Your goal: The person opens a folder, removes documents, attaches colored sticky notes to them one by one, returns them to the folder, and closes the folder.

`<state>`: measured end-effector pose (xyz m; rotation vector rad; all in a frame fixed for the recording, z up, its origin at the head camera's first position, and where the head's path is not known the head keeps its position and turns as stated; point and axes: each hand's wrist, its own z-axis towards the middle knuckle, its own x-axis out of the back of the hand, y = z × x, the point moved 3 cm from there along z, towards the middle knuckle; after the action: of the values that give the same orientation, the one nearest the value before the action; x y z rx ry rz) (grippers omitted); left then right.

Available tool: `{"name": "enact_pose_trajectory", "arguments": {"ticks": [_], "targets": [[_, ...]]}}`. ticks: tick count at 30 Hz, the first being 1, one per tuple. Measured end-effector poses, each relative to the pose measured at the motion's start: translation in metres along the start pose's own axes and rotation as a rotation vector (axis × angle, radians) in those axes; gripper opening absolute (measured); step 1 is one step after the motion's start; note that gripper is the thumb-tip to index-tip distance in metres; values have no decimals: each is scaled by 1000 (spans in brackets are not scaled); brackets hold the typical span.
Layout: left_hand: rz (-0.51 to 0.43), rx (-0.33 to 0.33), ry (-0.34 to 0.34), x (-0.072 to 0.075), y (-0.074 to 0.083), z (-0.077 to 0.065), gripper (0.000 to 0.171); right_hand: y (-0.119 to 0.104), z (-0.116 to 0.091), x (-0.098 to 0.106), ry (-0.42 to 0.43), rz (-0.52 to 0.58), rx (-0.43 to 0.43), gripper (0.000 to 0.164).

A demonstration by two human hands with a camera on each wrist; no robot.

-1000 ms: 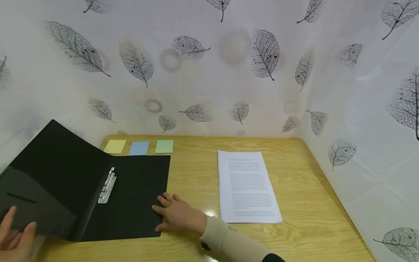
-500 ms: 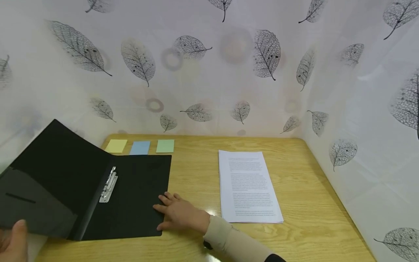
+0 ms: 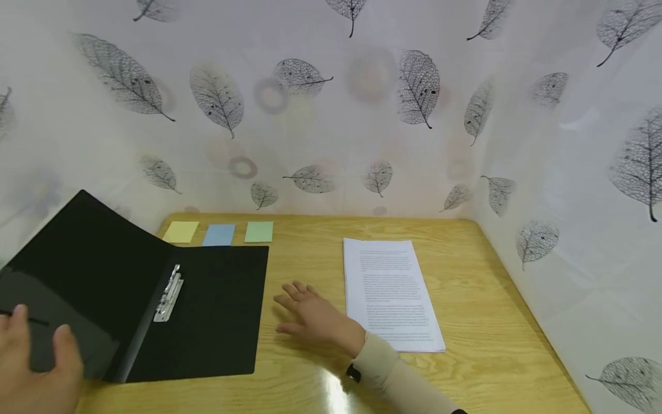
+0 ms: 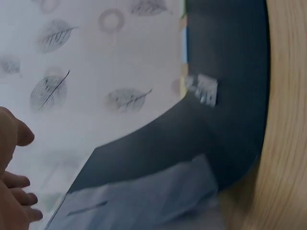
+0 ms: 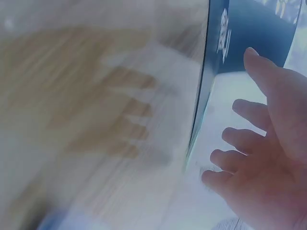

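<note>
A black folder (image 3: 219, 322) lies spread on the table's left side in the head view, its left cover (image 3: 98, 247) tilted up. Along its spine runs a silver metal clip (image 3: 168, 294). My left hand (image 3: 38, 368) overlaps the cover's lower left corner in the head view, thumb and fingers spread. In the left wrist view, that hand (image 4: 14, 191) shows apart from the folder, holding nothing. Between the folder and a stack of printed paper (image 3: 390, 293) hovers my right hand (image 3: 315, 316), fingers extended. The right wrist view shows nothing in that hand (image 5: 273, 153).
Yellow (image 3: 181, 232), blue (image 3: 219, 234) and green (image 3: 259, 232) sticky notes lie along the back edge of the wooden table (image 3: 465, 299), behind the folder. A white leaf-patterned curtain (image 3: 331, 126) encloses the table at the back and sides.
My right hand has lifted off the folder's right edge and moved right, toward the paper. My left hand has let go of the cover, which stays tilted up.
</note>
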<state>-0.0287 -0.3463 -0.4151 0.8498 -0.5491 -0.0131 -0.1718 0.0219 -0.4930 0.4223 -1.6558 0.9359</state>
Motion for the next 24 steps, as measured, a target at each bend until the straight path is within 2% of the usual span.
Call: {"name": "enact_pose_trajectory", "arguments": {"ticks": [1,3,7,11,15,17,20,24], "targets": [[-18,-121,-28,-7,0,1,61,6,-4,2,7,17,-13,66],[-30,-187,-128,-23,3,0,59,18,-15,4,19,37,-40,64],[-191,-342,-201,-68,6,-5,57,43,-40,7,55,36,-85,63],[-226,-380,-403,-108,9,-8,60,65,-66,14,103,75,-119,62],[-169,-425,-622,-140,17,-11,64,83,-93,22,145,89,-185,63],[-135,-454,-698,-156,21,-13,67,92,-106,25,159,86,-228,64],[-64,-459,-804,-178,29,-15,72,103,-124,28,182,87,-279,64],[4,-476,-887,-204,39,-16,75,115,-145,29,208,71,-331,63]]}}
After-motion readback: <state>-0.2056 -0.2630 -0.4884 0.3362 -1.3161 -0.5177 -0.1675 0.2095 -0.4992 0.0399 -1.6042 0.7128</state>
